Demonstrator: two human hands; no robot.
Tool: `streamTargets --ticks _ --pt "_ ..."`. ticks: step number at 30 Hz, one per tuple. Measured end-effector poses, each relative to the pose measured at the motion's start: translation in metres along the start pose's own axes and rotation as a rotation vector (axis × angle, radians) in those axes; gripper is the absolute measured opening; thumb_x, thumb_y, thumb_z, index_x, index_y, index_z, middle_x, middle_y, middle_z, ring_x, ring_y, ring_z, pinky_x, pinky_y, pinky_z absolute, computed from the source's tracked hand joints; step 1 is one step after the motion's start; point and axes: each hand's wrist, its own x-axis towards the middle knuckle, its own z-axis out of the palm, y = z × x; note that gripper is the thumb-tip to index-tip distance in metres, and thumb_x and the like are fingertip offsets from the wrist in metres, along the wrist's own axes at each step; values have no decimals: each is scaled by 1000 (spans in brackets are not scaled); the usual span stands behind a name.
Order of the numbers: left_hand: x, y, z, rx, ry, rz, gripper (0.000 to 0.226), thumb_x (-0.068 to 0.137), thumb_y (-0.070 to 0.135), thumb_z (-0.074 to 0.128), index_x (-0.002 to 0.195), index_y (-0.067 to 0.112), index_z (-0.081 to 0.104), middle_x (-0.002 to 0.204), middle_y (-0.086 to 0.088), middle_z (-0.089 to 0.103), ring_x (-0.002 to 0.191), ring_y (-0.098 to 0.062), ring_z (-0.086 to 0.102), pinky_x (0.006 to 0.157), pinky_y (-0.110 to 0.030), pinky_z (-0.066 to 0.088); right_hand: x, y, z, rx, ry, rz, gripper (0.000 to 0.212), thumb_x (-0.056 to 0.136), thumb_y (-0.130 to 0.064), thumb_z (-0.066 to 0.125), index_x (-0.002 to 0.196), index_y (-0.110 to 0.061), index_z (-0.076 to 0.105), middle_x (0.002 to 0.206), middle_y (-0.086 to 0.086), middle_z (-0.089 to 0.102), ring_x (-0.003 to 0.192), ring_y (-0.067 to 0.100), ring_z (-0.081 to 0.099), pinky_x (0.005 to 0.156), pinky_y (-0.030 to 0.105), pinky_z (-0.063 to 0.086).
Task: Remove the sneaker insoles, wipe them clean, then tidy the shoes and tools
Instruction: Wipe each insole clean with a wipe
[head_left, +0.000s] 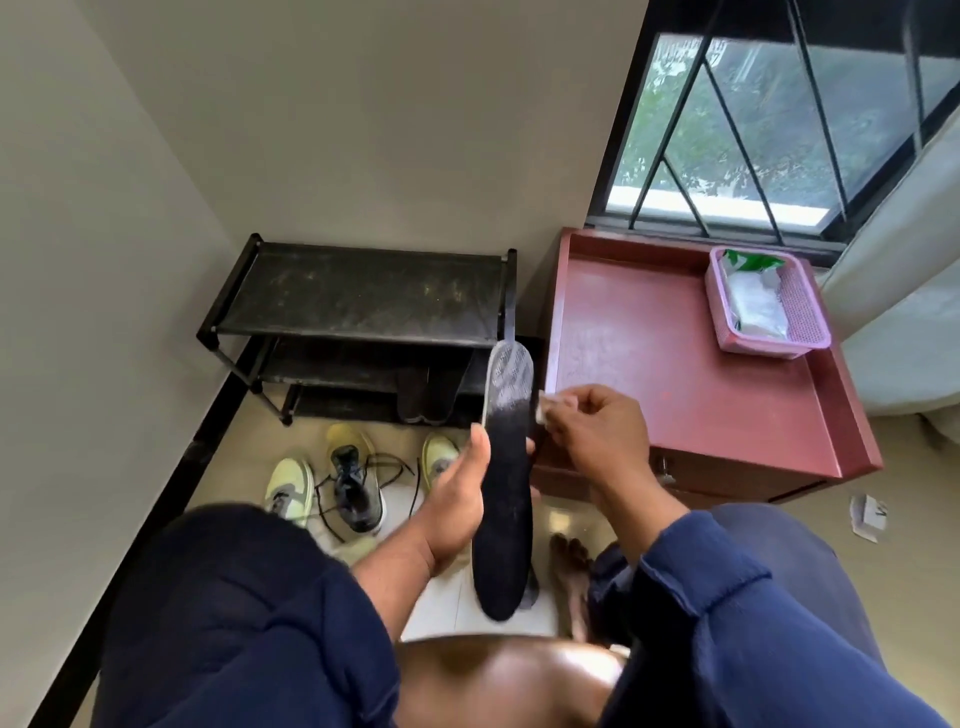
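At frame centre the left hand (457, 499) grips the dark insole (505, 483) upright; the right hand (597, 431) pinches a white wipe (543, 408) beside its upper edge; sneakers (353, 488) lie lower left on the floor.

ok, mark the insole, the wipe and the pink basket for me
insole (503, 499): head view, on the dark middle of its face, held by the left hand (457, 512).
wipe (546, 408): head view, on the white bit showing at the right hand (597, 431) fingertips.
pink basket (802, 306): head view, on its right mesh wall.
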Motion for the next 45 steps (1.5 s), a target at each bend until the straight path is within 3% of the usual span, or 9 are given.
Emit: streamTargets --ticks 4,8,13,17,20,29,32,35,45 --pt "3 2 -4 -1 143 -85 90 83 82 44 124 5 66 116 -21 71 110 -38 69 108 -58 48 -3 -6 0 10 -26 -61 7 80 -12 78 79 -18 76 83 14 75 72 18 66 77 51 61" --pt "8 2 -13 -188 106 -75 73 102 59 33 142 2 58 141 -20 61 124 -39 60 111 -56 44 -12 -5 4 -123 -229 -118 8 80 -9 77 80 -17 75 84 13 75 76 30 73 73 52 63" --pt "4 8 -15 -432 -15 -75 61 101 38 32 128 -3 68 126 -26 65 122 -37 61 114 -47 44 -23 -2 16 -438 -415 -372 12 80 -10 78 78 -21 73 65 -11 65 56 -2 56 58 14 46" --pt "1 12 -13 -401 -6 -69 77 105 61 25 143 1 56 146 -31 51 138 -40 50 120 -50 36 -26 -6 11 -459 -473 -423 14 80 -9 77 76 -21 73 62 -14 65 55 -2 55 57 13 45" --pt "-1 11 -13 -365 -51 -148 71 107 56 23 131 5 65 127 -24 67 113 -37 68 101 -48 55 -23 -10 5 -419 -436 -458 12 83 -15 79 78 -25 74 66 -8 68 57 5 59 58 22 50" --pt "-5 11 -14 -238 -157 -208 53 104 44 39 119 2 67 95 -26 65 86 -42 62 82 -49 51 -22 -9 4 -408 -298 -552 10 85 -17 78 84 -27 77 75 -13 72 71 4 68 66 20 56" --pt "-2 8 -16 -194 -218 -222 72 102 65 28 132 8 61 103 -20 70 85 -40 62 80 -47 51 -19 -11 1 -407 -221 -533 11 85 -17 77 84 -28 77 80 -16 73 75 0 68 66 12 52" --pt "-1 7 -16 -186 -304 -216 104 77 92 17 147 23 51 117 -20 67 88 -38 61 82 -49 48 -26 -10 2 -472 -405 -576 15 84 -12 76 83 -26 77 79 -16 73 73 2 69 66 18 55" --pt "5 1 -19 -134 -355 -233 115 65 98 17 148 25 49 118 -24 62 83 -37 62 77 -47 52 -24 -9 4 -499 -397 -584 12 84 -14 77 83 -26 77 70 -14 70 65 4 66 59 17 52"
